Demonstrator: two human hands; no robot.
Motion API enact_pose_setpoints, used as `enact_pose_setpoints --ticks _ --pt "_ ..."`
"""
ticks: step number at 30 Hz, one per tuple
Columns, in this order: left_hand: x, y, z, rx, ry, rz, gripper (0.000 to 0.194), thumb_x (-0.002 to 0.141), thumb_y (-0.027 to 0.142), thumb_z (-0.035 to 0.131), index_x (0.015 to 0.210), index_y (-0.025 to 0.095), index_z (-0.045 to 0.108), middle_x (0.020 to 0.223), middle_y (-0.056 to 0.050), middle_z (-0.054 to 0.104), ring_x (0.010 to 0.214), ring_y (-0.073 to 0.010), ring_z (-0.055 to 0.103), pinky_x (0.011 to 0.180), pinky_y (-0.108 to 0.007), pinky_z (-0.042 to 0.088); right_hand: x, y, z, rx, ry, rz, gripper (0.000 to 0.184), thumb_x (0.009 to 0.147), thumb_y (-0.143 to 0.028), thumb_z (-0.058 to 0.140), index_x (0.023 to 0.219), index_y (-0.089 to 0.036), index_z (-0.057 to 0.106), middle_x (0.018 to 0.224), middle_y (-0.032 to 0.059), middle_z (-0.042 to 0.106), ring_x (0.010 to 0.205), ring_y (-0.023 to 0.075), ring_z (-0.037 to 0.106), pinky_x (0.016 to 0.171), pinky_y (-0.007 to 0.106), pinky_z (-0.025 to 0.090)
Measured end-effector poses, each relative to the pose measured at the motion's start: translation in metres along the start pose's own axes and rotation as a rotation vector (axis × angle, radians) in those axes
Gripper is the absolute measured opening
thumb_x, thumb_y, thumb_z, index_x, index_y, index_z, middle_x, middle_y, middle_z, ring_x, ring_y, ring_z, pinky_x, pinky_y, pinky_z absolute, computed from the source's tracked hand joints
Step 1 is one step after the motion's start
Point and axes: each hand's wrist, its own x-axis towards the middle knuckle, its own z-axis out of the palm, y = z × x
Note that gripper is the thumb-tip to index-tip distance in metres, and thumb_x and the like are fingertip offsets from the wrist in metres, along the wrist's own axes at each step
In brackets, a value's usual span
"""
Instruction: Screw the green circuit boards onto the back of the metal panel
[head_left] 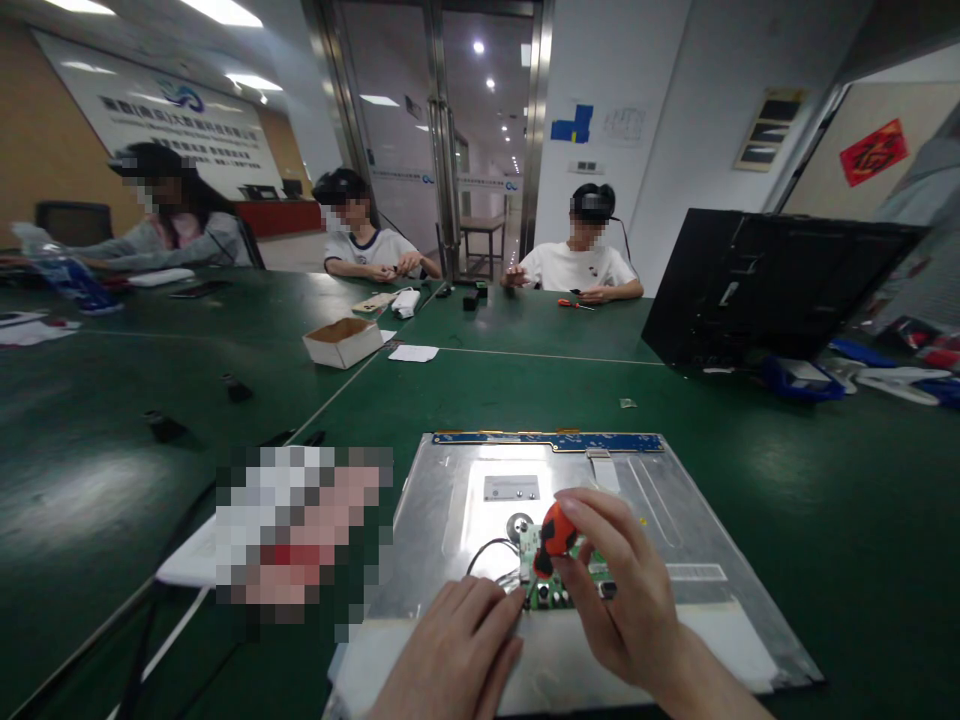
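My right hand (pixel 626 590) grips a screwdriver (pixel 559 530) by its stubby orange and black handle, between thumb and fingers. The tool tilts down toward the lower left corner of a green circuit board (pixel 559 600). Beside that corner is my left hand (pixel 461 645), fingers bent and close together, the index fingertip near the screwdriver's tip. Whatever sits under those fingertips is hidden. Beneath both hands lies a silver display panel (pixel 442 500), back side up, with a blue strip board (pixel 622 443) along its far edge. A black cable (pixel 487 545) curves in at the board's left.
A white open box (pixel 341 350) stands ahead to the left on the green table (pixel 525 390). At the right is a black monitor (pixel 757 290). Blurred-out papers (pixel 300 530) lie left of the panel. Several people sit across the table; an orange screwdriver (pixel 574 304) lies by one.
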Motion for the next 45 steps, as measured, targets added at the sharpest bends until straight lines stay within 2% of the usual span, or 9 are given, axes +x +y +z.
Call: enact_pose_setpoints --ticks 3,10,18,21,24,29,36,42,45 --pt "0.000 0.000 -0.001 0.001 -0.011 -0.001 0.040 0.096 0.011 0.051 0.133 0.023 0.049 0.108 -0.007 0.063 0.093 -0.0250 0.060 0.079 -0.038 0.053 -0.002 0.002 0.001 0.017 0.001 0.000 0.053 0.091 -0.008 0.049 0.143 -0.017 0.039 0.119 0.0148 0.063 0.106 0.0222 0.064 0.070 0.031 0.061" --pt "-0.001 -0.001 0.001 0.024 0.039 0.029 0.039 0.095 0.013 0.051 0.133 0.023 0.050 0.109 -0.008 0.064 0.094 -0.0251 0.061 0.078 -0.036 0.054 -0.007 0.002 0.007 0.053 0.158 0.075 0.051 0.086 -0.016 0.065 0.128 -0.026 0.039 0.107 0.0086 0.065 0.093 0.0219 0.069 0.072 0.037 0.059" --pt "-0.001 0.001 -0.002 0.013 0.006 0.008 0.038 0.096 0.013 0.052 0.132 0.023 0.051 0.107 -0.008 0.063 0.093 -0.0246 0.061 0.079 -0.036 0.054 0.005 -0.002 0.000 -0.055 0.074 -0.042 0.045 0.089 -0.009 0.055 0.132 -0.021 0.048 0.108 0.0105 0.065 0.089 0.0196 0.069 0.067 0.031 0.060" --pt "0.000 0.001 -0.002 0.011 -0.004 -0.001 0.038 0.096 0.013 0.051 0.133 0.023 0.050 0.108 -0.008 0.063 0.094 -0.0247 0.060 0.080 -0.037 0.054 0.004 -0.002 -0.002 -0.045 0.024 -0.056 0.048 0.090 -0.006 0.048 0.136 -0.018 0.046 0.115 0.0134 0.067 0.098 0.0212 0.069 0.070 0.032 0.061" --pt "0.000 0.000 0.000 0.012 0.008 0.013 0.038 0.096 0.013 0.050 0.133 0.023 0.050 0.108 -0.009 0.063 0.094 -0.0247 0.060 0.080 -0.036 0.054 0.000 -0.001 0.000 -0.005 0.048 -0.031 0.049 0.089 -0.010 0.053 0.137 -0.017 0.041 0.118 0.0157 0.067 0.105 0.0241 0.068 0.075 0.036 0.061" --pt "-0.001 -0.001 0.000 0.031 0.044 0.033 0.037 0.096 0.014 0.049 0.131 0.023 0.052 0.106 -0.008 0.063 0.093 -0.0241 0.061 0.078 -0.034 0.054 -0.011 0.004 0.008 0.141 0.161 0.054 0.054 0.084 -0.010 0.064 0.128 -0.026 0.036 0.109 0.0095 0.067 0.093 0.0209 0.071 0.069 0.033 0.060" --pt "-0.001 -0.001 0.000 0.018 0.026 0.014 0.037 0.095 0.013 0.051 0.131 0.023 0.052 0.108 -0.008 0.063 0.095 -0.0251 0.061 0.081 -0.036 0.054 -0.005 0.002 0.004 0.033 0.109 -0.006 0.050 0.087 -0.009 0.059 0.131 -0.021 0.040 0.115 0.0122 0.063 0.101 0.0220 0.067 0.077 0.036 0.059" --pt "-0.002 -0.001 0.001 -0.001 -0.025 -0.011 0.039 0.095 0.012 0.051 0.132 0.023 0.049 0.109 -0.008 0.063 0.095 -0.0261 0.060 0.083 -0.040 0.052 0.003 -0.002 -0.002 -0.023 -0.002 -0.061 0.047 0.091 -0.005 0.046 0.138 -0.013 0.045 0.116 0.0133 0.062 0.103 0.0181 0.063 0.079 0.029 0.058" --pt "-0.002 -0.001 0.001 -0.004 -0.029 -0.010 0.038 0.096 0.012 0.050 0.132 0.023 0.049 0.109 -0.008 0.063 0.095 -0.0267 0.059 0.083 -0.040 0.052 0.002 -0.002 -0.001 -0.023 0.018 -0.061 0.046 0.092 -0.007 0.049 0.137 -0.011 0.044 0.113 0.0126 0.065 0.103 0.0178 0.064 0.082 0.028 0.058"
